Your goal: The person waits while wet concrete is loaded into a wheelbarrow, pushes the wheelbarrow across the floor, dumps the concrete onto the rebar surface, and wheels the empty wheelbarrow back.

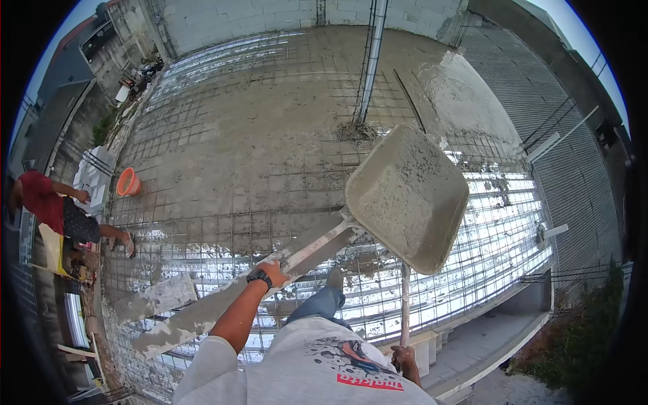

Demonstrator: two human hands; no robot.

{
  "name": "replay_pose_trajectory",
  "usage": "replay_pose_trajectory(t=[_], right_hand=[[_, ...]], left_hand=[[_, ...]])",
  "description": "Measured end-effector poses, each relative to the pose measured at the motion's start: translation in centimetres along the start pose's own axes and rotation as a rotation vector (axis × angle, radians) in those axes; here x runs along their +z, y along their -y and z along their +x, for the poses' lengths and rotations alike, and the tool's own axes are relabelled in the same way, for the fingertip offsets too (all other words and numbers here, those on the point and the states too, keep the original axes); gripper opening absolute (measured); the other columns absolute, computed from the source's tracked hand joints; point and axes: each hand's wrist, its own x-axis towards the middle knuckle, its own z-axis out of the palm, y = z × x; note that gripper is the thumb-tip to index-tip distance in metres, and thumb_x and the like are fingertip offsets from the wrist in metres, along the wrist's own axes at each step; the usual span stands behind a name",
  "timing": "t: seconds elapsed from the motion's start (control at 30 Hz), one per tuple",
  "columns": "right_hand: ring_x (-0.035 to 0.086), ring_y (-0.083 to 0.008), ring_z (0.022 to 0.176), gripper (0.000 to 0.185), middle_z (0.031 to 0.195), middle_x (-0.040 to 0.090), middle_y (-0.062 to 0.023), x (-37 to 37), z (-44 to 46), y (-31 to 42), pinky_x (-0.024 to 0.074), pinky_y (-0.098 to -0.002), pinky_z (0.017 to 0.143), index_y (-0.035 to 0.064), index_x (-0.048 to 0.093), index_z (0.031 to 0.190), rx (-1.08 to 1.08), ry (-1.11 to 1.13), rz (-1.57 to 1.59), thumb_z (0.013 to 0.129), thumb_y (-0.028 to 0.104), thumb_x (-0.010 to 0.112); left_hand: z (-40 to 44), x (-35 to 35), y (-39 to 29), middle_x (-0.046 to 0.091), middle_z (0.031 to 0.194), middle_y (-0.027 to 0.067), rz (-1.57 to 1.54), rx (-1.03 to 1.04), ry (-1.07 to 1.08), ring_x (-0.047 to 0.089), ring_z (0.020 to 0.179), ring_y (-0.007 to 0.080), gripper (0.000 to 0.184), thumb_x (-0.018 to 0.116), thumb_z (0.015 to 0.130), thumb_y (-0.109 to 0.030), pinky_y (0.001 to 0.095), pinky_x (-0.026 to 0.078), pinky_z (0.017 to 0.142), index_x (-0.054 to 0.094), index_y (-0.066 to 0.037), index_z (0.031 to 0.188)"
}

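Observation:
A wheelbarrow (408, 196) coated in wet cement stands tilted in front of me, with grey residue in its tray. My left hand (273, 273), a dark watch on its wrist, is closed round one of its handles. Down at the lower right, my right hand (405, 362) grips the other handle (405, 297). Under the left handle runs a cement-smeared plank (223, 304) laid over the steel mesh. The wheel is hidden behind the tray.
Rebar mesh (486, 223) over shiny metal decking surrounds me, partly covered by wet concrete (256, 115). A steel column (371, 64) rises ahead. At the left, a person in a red shirt (44, 199) stands near an orange bucket (127, 182). The slab edge (496, 331) drops off at the right.

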Motion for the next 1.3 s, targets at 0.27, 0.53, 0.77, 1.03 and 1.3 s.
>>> replay_pose_trajectory(t=[0.27,0.53,0.77,1.03,1.3], right_hand=[[0.050,-0.0191,0.040,0.016,0.052,0.048,-0.0060,7.6,-8.3,-10.5,0.0435,-0.0361,0.037,0.0013,0.054,0.073,-0.056,0.015,0.013,0.080,0.012,0.064],[0.050,-0.0204,0.039,0.012,0.054,0.048,-0.0073,17.9,-13.4,-20.5,0.0452,-0.0369,0.036,0.0005,0.053,0.080,0.011,0.064,0.131,0.080,0.006,0.063],[0.050,-0.0213,0.041,0.013,0.053,0.049,-0.0065,31.8,-21.2,-25.6,0.0432,-0.0372,0.039,0.0038,0.053,0.078,0.082,0.095,0.206,0.084,0.012,0.061],[0.051,-0.0229,0.041,0.016,0.050,0.047,-0.0077,44.4,-25.0,-31.7,0.0466,-0.0376,0.041,0.0006,0.055,0.076,0.084,0.085,0.246,0.085,0.013,0.059],[0.049,-0.0223,0.039,0.018,0.049,0.046,-0.0072,50.5,-29.0,-37.0,0.0454,-0.0376,0.039,0.0031,0.051,0.074,0.128,0.085,0.296,0.086,0.014,0.058]], left_hand=[[-10.2,-0.9,6.5,0.058,0.122,0.0223,0.076,-0.039,0.010,0.057,0.112,0.0349,0.081,0.056,0.076,-0.063,0.0430,0.045,0.095,0.048,-0.002,0.129],[-15.8,-1.6,15.1,0.055,0.128,0.0173,0.226,0.094,-0.019,0.056,0.114,0.0328,0.069,0.055,0.082,-0.053,0.0440,0.045,0.095,0.049,-0.004,0.130],[-17.9,-3.4,25.5,0.059,0.121,0.0198,0.254,0.237,-0.095,0.057,0.111,0.0344,0.070,0.059,0.080,-0.055,0.0450,0.047,0.091,0.052,-0.004,0.126],[-18.6,-3.4,36.8,0.065,0.114,0.0132,0.315,0.257,-0.232,0.063,0.102,0.0308,0.043,0.059,0.079,-0.036,0.0416,0.052,0.084,0.067,-0.008,0.110],[-23.1,0.2,43.7,0.066,0.109,0.0144,0.306,0.283,-0.261,0.064,0.099,0.0312,0.046,0.060,0.079,-0.041,0.0414,0.052,0.085,0.067,-0.006,0.108]])
